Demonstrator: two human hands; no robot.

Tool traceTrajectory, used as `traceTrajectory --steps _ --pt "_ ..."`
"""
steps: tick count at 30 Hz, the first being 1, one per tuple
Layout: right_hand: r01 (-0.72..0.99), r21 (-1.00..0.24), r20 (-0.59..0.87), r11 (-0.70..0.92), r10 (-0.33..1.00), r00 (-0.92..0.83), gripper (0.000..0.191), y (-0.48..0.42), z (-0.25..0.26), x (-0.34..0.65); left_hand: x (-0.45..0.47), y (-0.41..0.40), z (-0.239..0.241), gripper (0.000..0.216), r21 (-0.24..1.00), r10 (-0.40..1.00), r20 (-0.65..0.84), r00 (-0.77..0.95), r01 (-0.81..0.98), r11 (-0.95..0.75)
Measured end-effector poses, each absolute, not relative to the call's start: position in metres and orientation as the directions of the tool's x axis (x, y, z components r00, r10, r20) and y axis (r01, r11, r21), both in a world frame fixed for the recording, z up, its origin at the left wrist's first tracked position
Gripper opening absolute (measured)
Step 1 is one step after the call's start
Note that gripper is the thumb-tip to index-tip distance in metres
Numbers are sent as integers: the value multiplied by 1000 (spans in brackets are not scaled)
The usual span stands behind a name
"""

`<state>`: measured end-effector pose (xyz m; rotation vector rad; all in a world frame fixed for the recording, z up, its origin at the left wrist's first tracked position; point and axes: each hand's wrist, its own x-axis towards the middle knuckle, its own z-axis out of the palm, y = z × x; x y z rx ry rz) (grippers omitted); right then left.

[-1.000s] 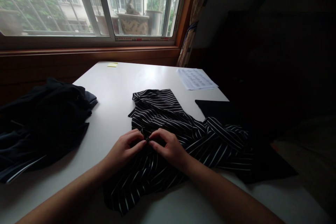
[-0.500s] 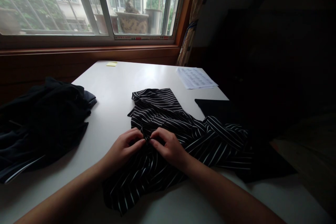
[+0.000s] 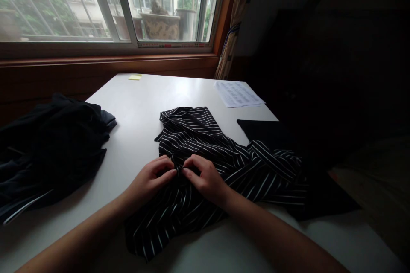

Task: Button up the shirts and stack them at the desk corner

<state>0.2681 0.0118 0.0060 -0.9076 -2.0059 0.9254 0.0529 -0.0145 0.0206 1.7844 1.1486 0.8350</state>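
Note:
A black shirt with white stripes (image 3: 195, 136) lies rumpled across the middle of the table, its collar side toward me hard to make out. My left hand (image 3: 155, 175) pinches the striped fabric between thumb and fingers. Close beside it, my right hand (image 3: 205, 177) pinches the same shirt, fingertips almost meeting those of the left. Whether a button or only cloth sits between the fingertips cannot be made out. One part of the shirt stretches right, over a dark flat cloth (image 3: 262, 132).
A heap of dark clothing (image 3: 54, 149) lies at the left on the white table (image 3: 128, 115). Printed sheets (image 3: 238, 94) rest at the back right, and a yellow sticky note (image 3: 135, 77) at the far edge. Behind stands a barred window (image 3: 160, 4) with a tied curtain (image 3: 229, 47).
The view has shifted very slightly. Both hands keep their pinch on the shirt in the same place.

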Motion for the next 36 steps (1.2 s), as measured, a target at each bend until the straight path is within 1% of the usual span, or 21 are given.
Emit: traceTrajectory --steps 13,28,36 --pt "274 -850 294 450 836 -463 4 13 5 268 54 -13 20 21 896 923 99 371 371 -245" --pt "240 -928 160 286 885 -437 5 14 10 267 54 -13 22 23 894 915 99 391 369 -254" --pt "228 -936 149 269 887 -436 6 13 10 268 54 -13 22 22 893 913 89 398 374 -250"
